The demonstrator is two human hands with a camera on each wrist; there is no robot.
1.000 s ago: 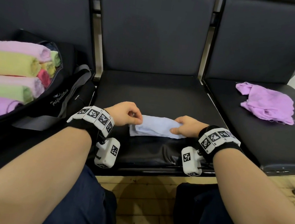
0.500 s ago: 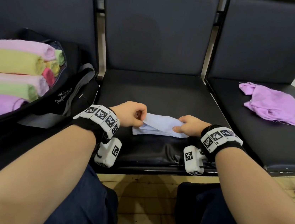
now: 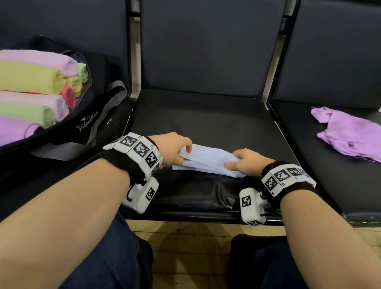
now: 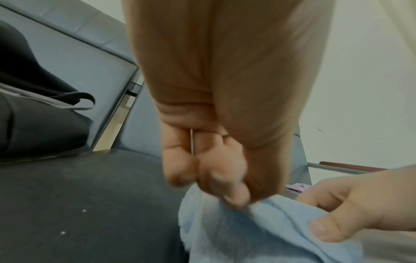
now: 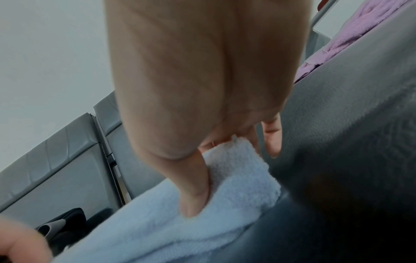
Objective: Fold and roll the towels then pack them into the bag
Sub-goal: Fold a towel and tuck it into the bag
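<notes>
While my left hand [image 3: 172, 148] pinches the left end of the folded light blue towel [image 3: 206, 162] and my right hand [image 3: 247, 162] grips its right end, thumb on top, the towel lies near the front edge of the middle seat [image 3: 211, 120]. I see rolled towels [image 3: 21, 90] packed in the black bag [image 3: 96, 123] on the left seat, and a crumpled purple towel [image 3: 351, 135] on the right seat.
</notes>
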